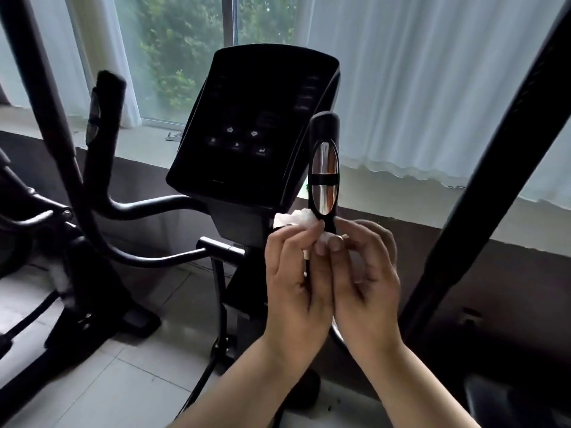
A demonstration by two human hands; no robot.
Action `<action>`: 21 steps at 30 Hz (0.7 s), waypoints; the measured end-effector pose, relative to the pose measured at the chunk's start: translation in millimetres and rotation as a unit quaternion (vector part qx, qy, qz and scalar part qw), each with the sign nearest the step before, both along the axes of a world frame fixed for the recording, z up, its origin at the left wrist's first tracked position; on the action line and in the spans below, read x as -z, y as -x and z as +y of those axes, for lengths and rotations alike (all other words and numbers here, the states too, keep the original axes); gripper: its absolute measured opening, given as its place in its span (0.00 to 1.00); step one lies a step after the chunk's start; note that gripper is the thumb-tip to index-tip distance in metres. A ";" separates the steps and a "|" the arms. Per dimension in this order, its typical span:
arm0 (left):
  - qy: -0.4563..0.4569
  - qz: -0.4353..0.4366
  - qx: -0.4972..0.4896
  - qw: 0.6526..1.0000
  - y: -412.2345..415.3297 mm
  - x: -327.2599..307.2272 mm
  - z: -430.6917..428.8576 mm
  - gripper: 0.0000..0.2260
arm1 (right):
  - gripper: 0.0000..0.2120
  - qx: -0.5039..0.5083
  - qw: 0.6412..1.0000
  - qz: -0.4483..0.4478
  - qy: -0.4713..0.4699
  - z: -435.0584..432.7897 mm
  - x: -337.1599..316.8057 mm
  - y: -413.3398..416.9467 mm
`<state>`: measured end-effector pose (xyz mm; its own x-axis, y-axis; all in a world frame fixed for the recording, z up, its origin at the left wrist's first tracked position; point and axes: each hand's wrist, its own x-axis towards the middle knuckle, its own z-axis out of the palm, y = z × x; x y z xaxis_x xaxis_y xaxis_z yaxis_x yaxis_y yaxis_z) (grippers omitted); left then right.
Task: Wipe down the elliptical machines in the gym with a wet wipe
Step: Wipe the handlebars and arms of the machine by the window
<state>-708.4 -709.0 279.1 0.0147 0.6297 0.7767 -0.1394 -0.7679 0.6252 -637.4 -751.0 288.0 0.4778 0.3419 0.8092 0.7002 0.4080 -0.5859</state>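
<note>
In the head view, both hands met at the foot of the handlebar grip (325, 125). The left hand (295, 274) curled round the wet wipe (293, 218), bunched against the grip, and the right hand (366, 273) pinched its other end. The chrome sensor plates (324, 159) sat just above the fingers. Bunched so tightly, the wipe would likely skip them or slip free.

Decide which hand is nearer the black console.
Left. The left hand sits just below the console; the right hand lies farther right, past the sensor handle.
</note>
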 end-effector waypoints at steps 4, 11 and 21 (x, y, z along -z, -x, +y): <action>0.030 -0.023 0.025 0.999 -7.9 -10.8 5.1 0.16 | 0.08 0.001 1.000 0.002 -0.016 3.2 -12.8 -5.2; 0.060 -0.053 0.059 0.995 -13.3 3.6 4.9 0.19 | 0.21 -0.106 0.994 -0.002 0.033 7.4 -22.8 -7.8; 0.042 -0.096 0.082 0.991 -20.9 -26.7 22.8 0.17 | 0.21 -0.146 0.988 0.042 0.029 17.1 -24.9 -13.6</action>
